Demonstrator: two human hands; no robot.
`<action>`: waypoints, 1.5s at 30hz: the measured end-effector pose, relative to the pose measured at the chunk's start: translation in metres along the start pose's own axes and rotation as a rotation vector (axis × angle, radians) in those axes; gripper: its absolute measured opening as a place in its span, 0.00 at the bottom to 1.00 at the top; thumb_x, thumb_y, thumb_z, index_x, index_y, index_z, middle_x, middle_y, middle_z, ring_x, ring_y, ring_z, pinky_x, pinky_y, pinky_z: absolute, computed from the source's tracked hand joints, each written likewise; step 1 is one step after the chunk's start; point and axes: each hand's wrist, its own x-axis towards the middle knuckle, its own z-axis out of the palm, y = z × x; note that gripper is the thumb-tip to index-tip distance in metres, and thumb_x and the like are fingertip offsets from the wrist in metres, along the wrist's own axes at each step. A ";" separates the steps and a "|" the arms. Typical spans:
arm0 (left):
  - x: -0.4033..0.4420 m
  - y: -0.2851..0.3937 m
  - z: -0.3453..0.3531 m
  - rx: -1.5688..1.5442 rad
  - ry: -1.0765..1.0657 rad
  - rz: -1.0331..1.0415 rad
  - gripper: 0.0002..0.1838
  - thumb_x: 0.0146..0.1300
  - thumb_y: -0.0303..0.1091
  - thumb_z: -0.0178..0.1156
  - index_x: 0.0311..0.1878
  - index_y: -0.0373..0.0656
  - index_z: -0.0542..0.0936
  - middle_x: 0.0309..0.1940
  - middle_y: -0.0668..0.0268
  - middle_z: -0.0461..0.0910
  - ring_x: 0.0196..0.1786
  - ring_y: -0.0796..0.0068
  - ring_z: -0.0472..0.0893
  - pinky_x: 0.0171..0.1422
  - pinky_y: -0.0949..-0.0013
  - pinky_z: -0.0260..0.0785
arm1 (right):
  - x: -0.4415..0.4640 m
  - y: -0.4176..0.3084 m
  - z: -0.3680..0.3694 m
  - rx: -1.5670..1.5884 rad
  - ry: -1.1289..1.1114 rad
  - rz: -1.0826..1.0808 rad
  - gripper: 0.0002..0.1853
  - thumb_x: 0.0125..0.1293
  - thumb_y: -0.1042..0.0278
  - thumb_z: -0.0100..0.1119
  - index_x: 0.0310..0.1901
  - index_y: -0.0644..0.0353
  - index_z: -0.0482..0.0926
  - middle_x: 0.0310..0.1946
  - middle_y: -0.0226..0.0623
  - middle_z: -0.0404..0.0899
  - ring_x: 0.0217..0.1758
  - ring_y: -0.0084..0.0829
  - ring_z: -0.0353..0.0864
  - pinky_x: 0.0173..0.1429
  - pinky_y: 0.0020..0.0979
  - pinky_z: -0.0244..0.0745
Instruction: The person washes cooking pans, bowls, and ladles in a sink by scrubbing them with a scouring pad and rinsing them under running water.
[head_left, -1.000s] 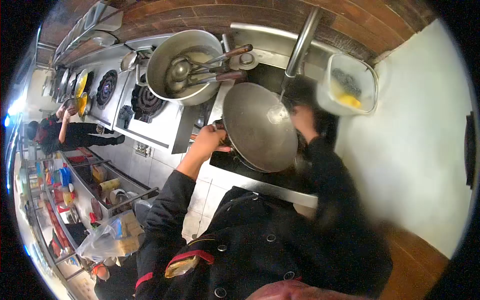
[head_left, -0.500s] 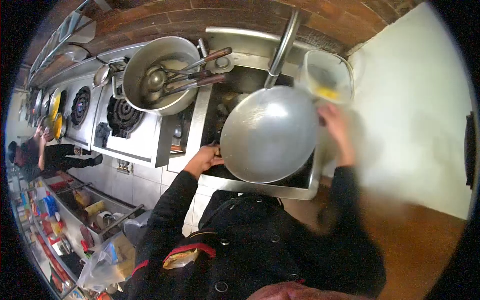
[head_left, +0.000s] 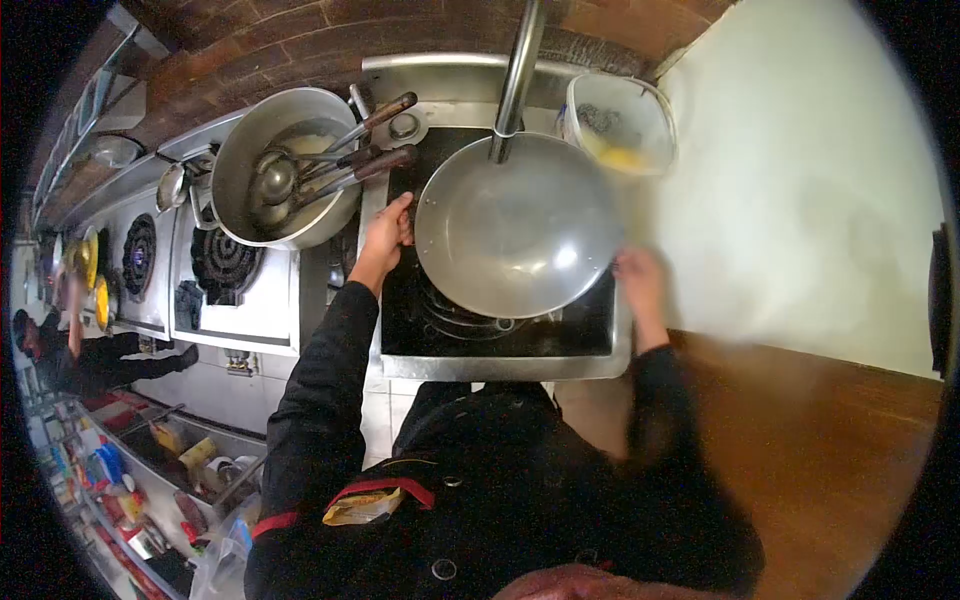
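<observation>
Wok (head_left: 515,235) | over stove (head_left: 500,369), nearer back edge, under metal pipe (head_left: 520,75) | left hand (head_left: 382,242) clamped at left side; right hand (head_left: 641,285) at right rim, blurred, grip unclear | apparently positioning; next move calls for steady support

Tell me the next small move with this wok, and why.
Probably steady the wok over the dark stovetop: the left hand is at its left edge and the right hand at its right, so both sides look guidable, while the metal pipe reaches over its far rim.
</observation>
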 end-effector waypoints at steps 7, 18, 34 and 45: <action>-0.057 -0.007 0.013 -0.015 0.181 -0.024 0.21 0.68 0.43 0.58 0.20 0.54 0.63 0.11 0.78 0.55 0.12 0.82 0.52 0.17 0.73 0.44 | 0.056 0.061 0.088 -0.588 0.412 -0.628 0.19 0.63 0.72 0.56 0.56 0.61 0.76 0.39 0.47 0.84 0.39 0.56 0.81 0.49 0.47 0.76; -0.114 -0.018 0.104 0.051 0.535 0.223 0.21 0.66 0.41 0.60 0.18 0.49 0.66 0.10 0.75 0.60 0.11 0.82 0.57 0.16 0.74 0.47 | 0.075 0.005 0.308 1.120 -1.286 0.490 0.22 0.73 0.56 0.46 0.55 0.68 0.75 0.50 0.48 0.81 0.51 0.44 0.81 0.58 0.45 0.74; -0.098 -0.010 0.107 0.048 0.668 0.315 0.23 0.68 0.42 0.60 0.17 0.48 0.69 0.12 0.76 0.63 0.14 0.85 0.59 0.18 0.75 0.49 | 0.052 0.046 0.292 0.533 -1.799 0.769 0.18 0.70 0.56 0.50 0.37 0.64 0.81 0.32 0.44 0.84 0.37 0.41 0.84 0.46 0.44 0.79; -0.159 0.048 0.126 0.025 0.558 0.170 0.20 0.69 0.44 0.58 0.22 0.48 0.69 0.13 0.78 0.59 0.16 0.83 0.57 0.22 0.75 0.49 | 0.170 0.123 0.251 0.026 -0.757 0.576 0.15 0.72 0.57 0.52 0.41 0.61 0.80 0.33 0.39 0.82 0.37 0.35 0.82 0.38 0.38 0.76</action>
